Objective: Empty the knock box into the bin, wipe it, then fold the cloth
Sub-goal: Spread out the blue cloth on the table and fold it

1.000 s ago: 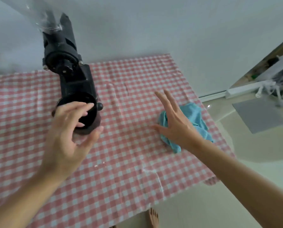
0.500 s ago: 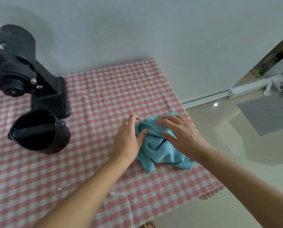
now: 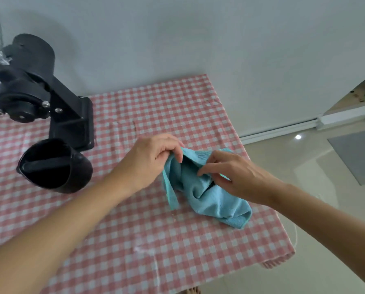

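A crumpled light-blue cloth (image 3: 209,196) lies on the right half of the table, partly lifted at its far edge. My left hand (image 3: 154,158) pinches the cloth's upper left edge between thumb and fingers. My right hand (image 3: 236,175) grips the cloth's top from the right, its fingers curled into the folds. The black knock box (image 3: 56,166) stands on the table to the left, open side up with its bar across the mouth, a hand's width from my left forearm.
A black coffee grinder (image 3: 39,96) stands behind the knock box at the far left. The table wears a pink-and-white checked tablecloth (image 3: 134,240); its right edge drops to a glossy beige floor (image 3: 304,187). A white wall runs behind.
My left hand left the knock box and came right to the cloth. Both hands went from resting on it to pinching and lifting its far edge.
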Demonstrator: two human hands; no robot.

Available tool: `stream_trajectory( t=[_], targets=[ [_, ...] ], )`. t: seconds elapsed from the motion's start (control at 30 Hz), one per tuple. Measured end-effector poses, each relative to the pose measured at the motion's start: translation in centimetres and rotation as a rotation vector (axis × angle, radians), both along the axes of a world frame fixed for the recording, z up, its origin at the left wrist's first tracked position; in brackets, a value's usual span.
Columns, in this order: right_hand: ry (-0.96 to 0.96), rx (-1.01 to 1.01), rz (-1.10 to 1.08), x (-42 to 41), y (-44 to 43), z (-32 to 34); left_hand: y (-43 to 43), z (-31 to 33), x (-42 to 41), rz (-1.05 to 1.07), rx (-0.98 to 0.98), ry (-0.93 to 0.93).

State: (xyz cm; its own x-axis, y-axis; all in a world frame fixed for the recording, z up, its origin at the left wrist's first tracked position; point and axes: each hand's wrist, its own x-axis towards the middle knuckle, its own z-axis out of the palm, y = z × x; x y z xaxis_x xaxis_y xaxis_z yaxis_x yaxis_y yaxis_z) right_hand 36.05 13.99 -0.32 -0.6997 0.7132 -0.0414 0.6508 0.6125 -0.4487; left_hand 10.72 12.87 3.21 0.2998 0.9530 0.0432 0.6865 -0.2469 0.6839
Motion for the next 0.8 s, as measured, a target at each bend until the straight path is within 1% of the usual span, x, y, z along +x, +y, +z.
stream_trajectory(
  t=[0.13, 0.2, 0.3, 0.4, 0.47, 0.57, 0.63, 0.73, 0.8],
  targets=[
    [-0.004, -0.042, -0.021, 0.2, 0.7, 0.6, 1.5, 3.9, -0.6, -0.048, -0.082, -0.076],
    [0.002, -0.026, -0.047, 1.2, 1.3, 0.7, 2.0, 5.7, -1.7, -0.053, -0.106, -0.065],
    [0.001, 0.042, -0.09, 3.4, 2.2, 0.5, 2.3, 7.8, -3.6, -0.068, -0.109, 0.012],
    [0.081, 0.088, -0.067, 4.4, 1.7, -0.1, 1.6, 9.0, -4.3, -0.126, -0.121, 0.154],
    [0.083, 0.103, -0.016, 3.2, 1.0, -0.6, 0.8, 9.3, -3.9, -0.183, -0.162, 0.208],
    [-0.048, 0.128, 0.037, 0.0, 1.0, -1.6, -0.4, 9.7, -2.8, -0.243, -0.204, 0.224],
    [-0.087, 0.138, 0.088, -1.6, 1.5, -1.7, -0.9, 10.2, -2.6, -0.254, -0.2, 0.214],
    [-0.097, 0.15, 0.127, -2.9, 2.0, -1.5, -1.6, 11.2, -3.1, -0.248, -0.213, 0.165],
    [-0.045, 0.147, 0.138, -3.3, 1.5, -1.1, -2.1, 11.7, -3.6, -0.241, -0.203, 0.14]
  ],
)
